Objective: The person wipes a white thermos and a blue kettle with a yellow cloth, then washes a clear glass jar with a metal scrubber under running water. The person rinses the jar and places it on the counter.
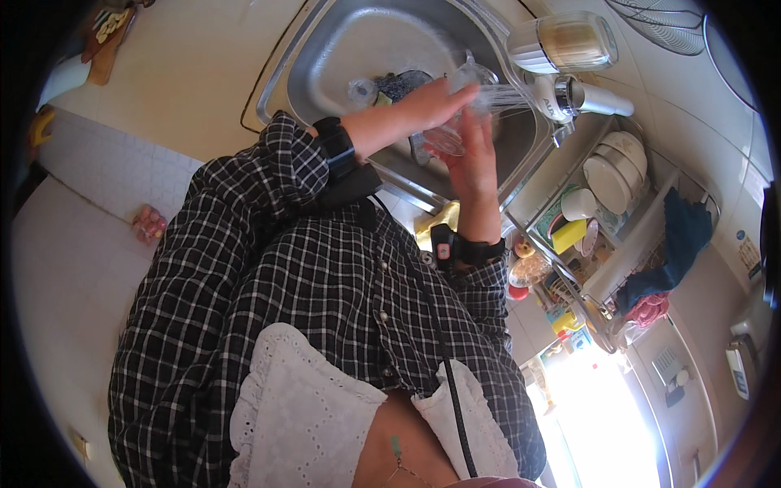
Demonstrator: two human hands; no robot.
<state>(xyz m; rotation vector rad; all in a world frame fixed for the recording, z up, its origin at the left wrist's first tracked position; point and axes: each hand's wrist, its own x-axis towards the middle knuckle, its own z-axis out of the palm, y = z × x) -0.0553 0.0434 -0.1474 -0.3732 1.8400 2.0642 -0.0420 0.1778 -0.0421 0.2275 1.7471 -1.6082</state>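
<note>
Water [506, 97] streams from a white tap [549, 97] over both my hands above the stainless-steel sink [372, 30]. My right hand [474, 152] is closed around a clear round vessel [446, 141], its rim turned to the left. My left hand [433, 102] reaches across beside it at the stream, next to blurred clear ware [473, 76]; its grip cannot be made out. Below the hands in the basin lie a small clear round piece [363, 91], a dark mottled cloth-like item [399, 85] and a grey item [419, 149], partly hidden.
A jar with a white lid [564, 43] stands by the tap. At right, a wire dish rack [677, 177] holds bowls [613, 174] and a blue cloth [671, 250]. A cutting board with pale slices [107, 46] is at far left. Pinkish bagged items [148, 224] lie left of my body.
</note>
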